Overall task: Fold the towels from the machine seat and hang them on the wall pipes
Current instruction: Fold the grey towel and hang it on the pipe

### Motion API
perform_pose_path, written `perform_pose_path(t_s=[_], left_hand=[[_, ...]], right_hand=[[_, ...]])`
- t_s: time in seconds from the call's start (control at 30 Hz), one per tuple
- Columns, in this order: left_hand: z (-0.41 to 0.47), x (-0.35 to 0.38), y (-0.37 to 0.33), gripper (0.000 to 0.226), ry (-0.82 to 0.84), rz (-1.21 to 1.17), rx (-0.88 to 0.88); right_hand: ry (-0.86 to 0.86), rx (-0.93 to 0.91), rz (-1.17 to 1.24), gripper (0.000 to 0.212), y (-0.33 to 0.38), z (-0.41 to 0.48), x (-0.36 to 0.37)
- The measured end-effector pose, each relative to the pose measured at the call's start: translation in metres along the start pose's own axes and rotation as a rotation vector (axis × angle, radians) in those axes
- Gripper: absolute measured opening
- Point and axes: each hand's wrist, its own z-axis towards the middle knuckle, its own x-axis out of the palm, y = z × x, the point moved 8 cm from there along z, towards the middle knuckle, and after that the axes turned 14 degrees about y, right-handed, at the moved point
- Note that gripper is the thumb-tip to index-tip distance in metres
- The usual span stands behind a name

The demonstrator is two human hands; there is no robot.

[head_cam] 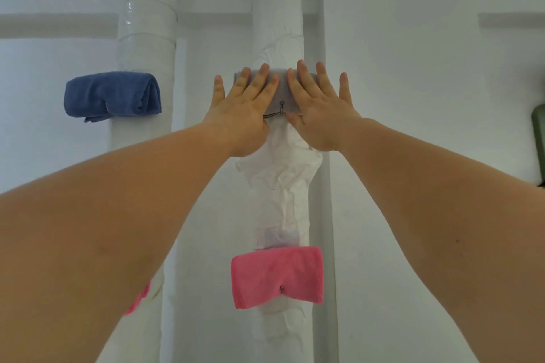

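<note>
Grey folded towel [282, 88], pressed flat by the open left hand [243, 109] and right hand [320, 110], sat on a small hook [281, 107] and could slip off once released.

grey towel [282, 88]: folded, on pipe hook | pink towel [277, 277]: hung below | blue towel [113, 96]: apparently rolled, left pipe

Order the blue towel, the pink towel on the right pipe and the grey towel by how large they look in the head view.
1. Pink towel and blue towel: alike, unranked; the pink one may be nearer.
2. Grey towel: smallest, though both hands hide much of it.
</note>
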Motion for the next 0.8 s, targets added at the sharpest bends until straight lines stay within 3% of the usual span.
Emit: perform_pose_path(t_s=[0.8], left_hand=[[-0.012, 0.015, -0.002, 0.085, 0.141, -0.028, -0.082]], right_hand=[[0.165, 0.122, 0.041, 0.082, -0.005, -0.019, 0.011]])
